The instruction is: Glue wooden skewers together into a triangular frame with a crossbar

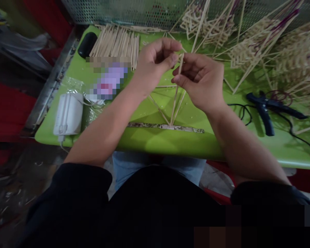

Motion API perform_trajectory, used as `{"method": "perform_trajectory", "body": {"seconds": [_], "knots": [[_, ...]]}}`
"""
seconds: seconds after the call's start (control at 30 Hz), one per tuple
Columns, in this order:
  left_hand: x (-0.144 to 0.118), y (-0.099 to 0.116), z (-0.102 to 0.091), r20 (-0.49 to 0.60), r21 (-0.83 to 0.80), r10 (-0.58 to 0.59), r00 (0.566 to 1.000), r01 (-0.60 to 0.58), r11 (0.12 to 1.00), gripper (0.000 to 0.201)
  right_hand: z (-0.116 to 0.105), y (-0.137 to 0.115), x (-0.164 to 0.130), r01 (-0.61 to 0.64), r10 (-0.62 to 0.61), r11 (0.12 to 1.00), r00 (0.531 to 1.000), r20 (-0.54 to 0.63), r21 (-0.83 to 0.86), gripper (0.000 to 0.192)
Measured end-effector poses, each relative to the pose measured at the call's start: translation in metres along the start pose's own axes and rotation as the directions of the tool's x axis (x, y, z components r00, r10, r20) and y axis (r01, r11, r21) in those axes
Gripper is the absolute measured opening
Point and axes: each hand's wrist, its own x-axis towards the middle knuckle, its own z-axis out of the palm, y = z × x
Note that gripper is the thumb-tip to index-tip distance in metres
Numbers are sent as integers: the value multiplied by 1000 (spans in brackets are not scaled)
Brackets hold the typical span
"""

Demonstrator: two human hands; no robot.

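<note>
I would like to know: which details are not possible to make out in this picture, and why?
Head view: whether the thin, pale wooden sticks join between the left hand and right hand; fingers partly cover them.
Head view: what the purple-and-pink patch is; it is pixelated.
Head view: the full pale wooden lattice, far right; the picture's edge cuts it.

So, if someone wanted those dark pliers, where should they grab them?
The pliers look easiest to take by the handle pointing toward the person, coming from above on that near side with the grip across it. The handles are spread wide, so this one stands apart, whereas reddish thread loops beside the other handle.
</note>
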Motion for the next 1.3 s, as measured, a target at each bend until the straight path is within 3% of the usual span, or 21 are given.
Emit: {"method": "perform_trajectory", "body": {"seconds": [0.2, 0.33, 0.47, 0.6, 0.73, 0.93, 1.07, 1.13, 1.2, 1.3], "knots": [[-3, 10, 0, 27, 113, -48, 998, 45, 993, 38, -5, 27, -5, 122, -128, 990, 989, -77, -77, 82], [-4, 15, 0, 38, 204, -24, 999, 15, 979, 42, -6, 34, -10, 183, -196, 977, 973, -122, -112, 72], [-8, 21, 1, 49, 238, -11, 999, -1, 971, 36, -1, 20, -18, 176, -187, 979, 975, -121, -99, 67], [-9, 23, 2, 66, 203, 44, 997, -56, 978, 45, 6, 2, -24, 129, -133, 991, 980, -150, -34, 57], [-10, 32, 4, 48, 191, 120, 992, -127, 973, 47, 10, -10, -28, 101, -109, 993, 979, -172, -53, 63], [-20, 56, 9, 78, 220, 139, 987, -153, 964, 47, 12, -32, -43, 177, -183, 983, 959, -216, -48, 67], [-21, 53, 6, 100, 128, 219, 971, -230, 965, 29, -10, -35, -39, 123, -142, 987, 972, -186, -106, 60], [-21, 51, 5, 98, 138, 203, 974, -215, 967, 31, -30, -23, -26, 97, -124, 986, 969, -211, -137, 47], [-21, 51, 4, 82, 181, 149, 985, -162, 970, 40, -52, -4, -12, 124, -158, 982, 952, -261, -144, 49], [-22, 55, 3, 62, 225, 94, 994, -106, 969, 47, -77, 22, 3, 39, -66, 978, 990, -127, -203, 52]]}}
